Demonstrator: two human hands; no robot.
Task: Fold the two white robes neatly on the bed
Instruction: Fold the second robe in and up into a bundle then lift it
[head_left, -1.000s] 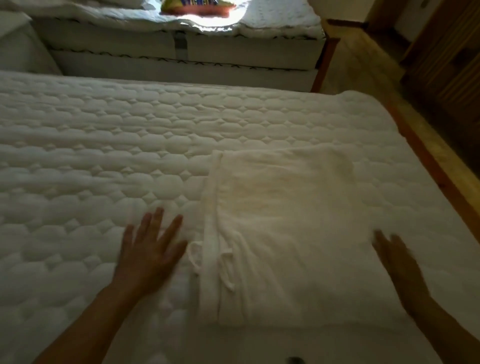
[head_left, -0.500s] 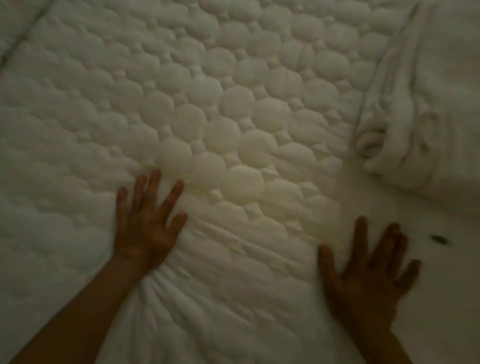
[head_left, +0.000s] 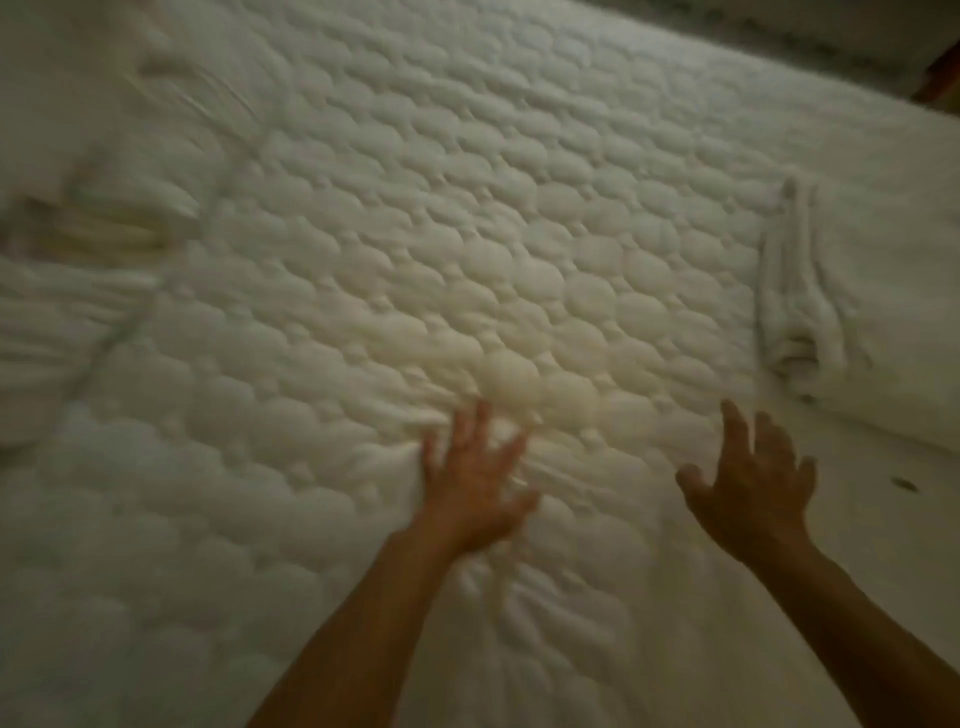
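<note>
Bed (head_left: 519, 234): quilted white cover fills nearly the whole view. It is padded and gives under pressure, and creases gather near the wrists.

Pale heap (head_left: 88, 223): rumpled whitish cloth at the left edge, well apart from both hands. It is probably the second robe, not yet folded, but blur makes that uncertain.

Folded robe (head_left: 893, 291): lies flat on the bed at the right edge, a tidy slab with a thick rolled band along the side facing the middle. This one looks finished.

Handling, judged: robe cloth like this looks thick, soft and limp, with moderate weight for its bulk. It is neither slippery nor fragile. It will sag from any single grip and drag on the quilting, so two hands would do better, one at each shoulder seam or along the collar. Loose ties may trail.

Left hand (head_left: 475, 488): fingers spread and straight, palm down low over the quilting, holding nothing. Blur hides whether it touches the cover.

Right hand (head_left: 753, 488): fingers apart and slightly lifted, holding nothing. It is near the folded robe's closest corner but clear of it.

Dark speck (head_left: 906, 484): tiny mark on the cover just right of the right hand, too small to identify.
</note>
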